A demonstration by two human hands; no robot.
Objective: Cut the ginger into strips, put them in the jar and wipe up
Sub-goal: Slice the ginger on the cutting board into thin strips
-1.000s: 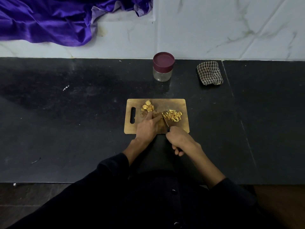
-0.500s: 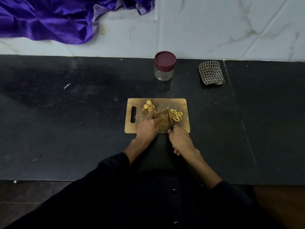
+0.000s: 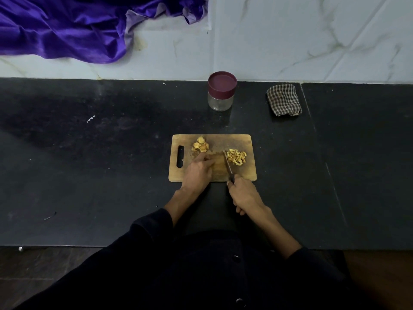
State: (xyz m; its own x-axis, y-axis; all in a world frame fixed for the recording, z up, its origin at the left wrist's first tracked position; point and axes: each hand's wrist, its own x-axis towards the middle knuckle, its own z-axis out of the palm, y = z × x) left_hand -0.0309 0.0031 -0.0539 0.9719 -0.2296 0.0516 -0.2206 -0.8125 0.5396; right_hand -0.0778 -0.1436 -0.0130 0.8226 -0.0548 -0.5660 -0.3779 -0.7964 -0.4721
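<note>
Head view: right hand (image 3: 244,194) fingers clenched on knife (image 3: 228,165), blade beside cut strips (image 3: 236,156) to keep them apart. Left hand (image 3: 199,171) fingers curled, pinning ginger mid-board (image 3: 178,175); uncut slices (image 3: 200,146) near board's far edge. Jar (image 3: 221,91) at surface's far edge, lidded.

Dim, underexposed pic w/ a bluish cast; the pale wall (image 3: 290,36) is brightest, purple cloth (image 3: 67,30) has soft sheen. Black desk (image 3: 89,175) swallows detail, w/ a broad shadow at left. Wide-angle bends the edges; focus ok, slightly soft.
</note>
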